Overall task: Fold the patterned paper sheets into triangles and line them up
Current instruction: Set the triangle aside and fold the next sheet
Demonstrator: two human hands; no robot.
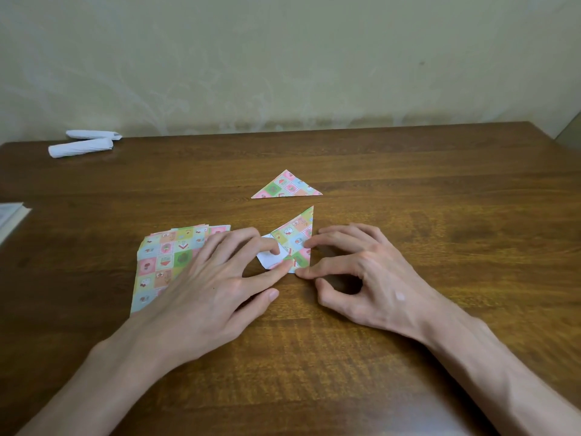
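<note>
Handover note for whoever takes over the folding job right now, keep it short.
Left hand: fingertips press the half-folded sheet on the table.
Right hand: fingertips press its right edge.
Done: one folded triangle lies just beyond.
To do: finish this fold, fold the stack of flat sheets at the left, then line the triangles up.

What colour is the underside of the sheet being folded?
Plain white; the head view shows it on the sheet being folded, beside the left hand.
</note>
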